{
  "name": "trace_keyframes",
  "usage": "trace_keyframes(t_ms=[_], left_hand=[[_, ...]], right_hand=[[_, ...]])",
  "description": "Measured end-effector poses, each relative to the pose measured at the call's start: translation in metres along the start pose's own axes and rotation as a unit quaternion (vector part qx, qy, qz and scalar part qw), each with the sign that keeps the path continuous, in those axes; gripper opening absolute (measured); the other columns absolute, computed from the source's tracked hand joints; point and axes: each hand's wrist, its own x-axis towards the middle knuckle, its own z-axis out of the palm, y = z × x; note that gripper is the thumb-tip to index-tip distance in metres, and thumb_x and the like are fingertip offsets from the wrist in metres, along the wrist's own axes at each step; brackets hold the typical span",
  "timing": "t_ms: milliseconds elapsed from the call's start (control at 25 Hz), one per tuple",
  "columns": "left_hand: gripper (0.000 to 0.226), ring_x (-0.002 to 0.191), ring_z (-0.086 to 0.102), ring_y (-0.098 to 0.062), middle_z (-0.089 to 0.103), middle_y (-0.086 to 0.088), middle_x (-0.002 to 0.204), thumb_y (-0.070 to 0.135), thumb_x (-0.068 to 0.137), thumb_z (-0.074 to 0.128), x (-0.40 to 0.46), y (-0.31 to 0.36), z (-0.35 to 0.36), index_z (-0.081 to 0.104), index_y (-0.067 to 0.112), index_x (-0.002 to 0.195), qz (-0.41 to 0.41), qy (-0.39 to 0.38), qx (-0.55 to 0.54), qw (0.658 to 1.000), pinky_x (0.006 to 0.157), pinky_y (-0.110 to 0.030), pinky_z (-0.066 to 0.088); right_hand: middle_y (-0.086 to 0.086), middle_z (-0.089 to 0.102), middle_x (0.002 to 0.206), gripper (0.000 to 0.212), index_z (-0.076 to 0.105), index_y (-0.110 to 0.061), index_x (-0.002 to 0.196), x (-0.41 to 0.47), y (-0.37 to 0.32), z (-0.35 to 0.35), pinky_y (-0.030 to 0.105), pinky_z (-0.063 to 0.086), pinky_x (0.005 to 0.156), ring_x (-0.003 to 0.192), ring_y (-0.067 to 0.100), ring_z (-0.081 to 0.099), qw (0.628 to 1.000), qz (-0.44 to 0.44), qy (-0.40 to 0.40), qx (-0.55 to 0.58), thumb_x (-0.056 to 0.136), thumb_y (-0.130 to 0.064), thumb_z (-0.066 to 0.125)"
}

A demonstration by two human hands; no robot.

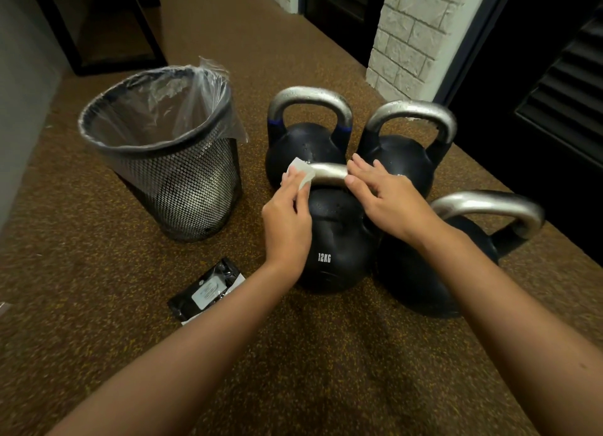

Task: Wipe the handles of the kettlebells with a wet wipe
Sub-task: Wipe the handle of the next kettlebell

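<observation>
Four black kettlebells sit bunched together on the speckled brown gym floor (98,272), and I'm on the near-left one, the 12KG kettlebell (339,239). My left hand (287,220) has a white wet wipe (301,173) pinched against the left end of its silver handle (329,174), fingers closed over the wipe where the handle bends down. My right hand (388,200) is on the right end of the same handle, thumb under and fingers draped over the top, so it's gripping bare metal with no wipe.

Behind it are the other two: the blue-banded kettlebell (303,148) on the left and the plain black kettlebell (404,161) on the right. Both of their handles look speckled, can't say if that's water drops or just wear. The fourth kettlebell (421,272) sits under my right forearm, touching the 12KG one, handle pointing off to the right.

To the left is a black mesh wastebasket (182,181) with a clear plastic liner (202,89) folded over the rim. Through the mesh there's something pale low down inside, but I can't tell if it's used wipes or just the liner bunched up. On the floor near my left forearm is the black wet wipe pack (205,290), lying flat, label side up, flap looks closed.
</observation>
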Motion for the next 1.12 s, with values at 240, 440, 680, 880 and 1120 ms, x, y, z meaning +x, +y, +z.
trace_keyframes(t_ms=[240,440,680,880,1120], left_hand=[[0.034,0.126,0.045,-0.011,0.052,-0.008,0.135,0.017,0.096,0.046,-0.005,-0.02,-0.004,0.052,0.008,0.129,-0.045,0.006,0.027,0.999,0.095,-0.003,0.027],[0.036,0.131,0.04,-0.011,0.049,-0.007,0.138,0.015,0.096,0.047,-0.005,-0.008,-0.001,0.05,0.007,0.131,0.016,-0.016,0.027,0.999,0.106,-0.014,0.028],[0.036,0.129,0.042,-0.013,0.049,-0.008,0.138,0.018,0.097,0.046,-0.005,-0.01,0.003,0.05,0.009,0.131,-0.068,0.013,0.001,0.998,0.101,-0.01,0.028],[0.04,0.135,0.031,-0.012,0.04,-0.006,0.145,0.015,0.095,0.048,-0.017,-0.02,0.002,0.045,0.01,0.135,0.053,-0.045,0.081,0.994,0.113,-0.026,0.024],[0.044,0.135,0.028,-0.024,0.041,-0.012,0.144,0.014,0.09,0.039,-0.004,-0.055,-0.007,0.047,0.006,0.132,0.277,-0.081,0.278,0.916,0.108,-0.048,0.03]], right_hand=[[-0.012,0.022,0.154,0.047,0.032,-0.026,0.144,0.001,0.001,0.002,0.031,0.01,0.115,0.145,0.018,0.009,1.0,-0.004,-0.004,-0.008,0.099,-0.038,0.034],[-0.012,0.021,0.154,0.047,0.032,-0.026,0.144,0.0,-0.001,0.001,0.031,0.009,0.116,0.145,0.018,0.008,1.0,0.002,-0.001,-0.002,0.098,-0.039,0.035],[-0.013,0.02,0.154,0.047,0.031,-0.027,0.144,-0.001,-0.002,0.0,0.03,0.007,0.115,0.146,0.017,0.006,1.0,0.001,-0.003,0.003,0.099,-0.039,0.034],[-0.014,0.02,0.154,0.047,0.031,-0.027,0.144,-0.001,-0.003,0.0,0.031,0.007,0.116,0.146,0.017,0.006,1.0,0.007,-0.005,0.003,0.099,-0.039,0.033],[-0.013,0.019,0.154,0.047,0.03,-0.028,0.144,-0.001,-0.003,-0.001,0.03,0.007,0.115,0.146,0.018,0.005,1.0,0.005,-0.01,-0.002,0.099,-0.039,0.033]])
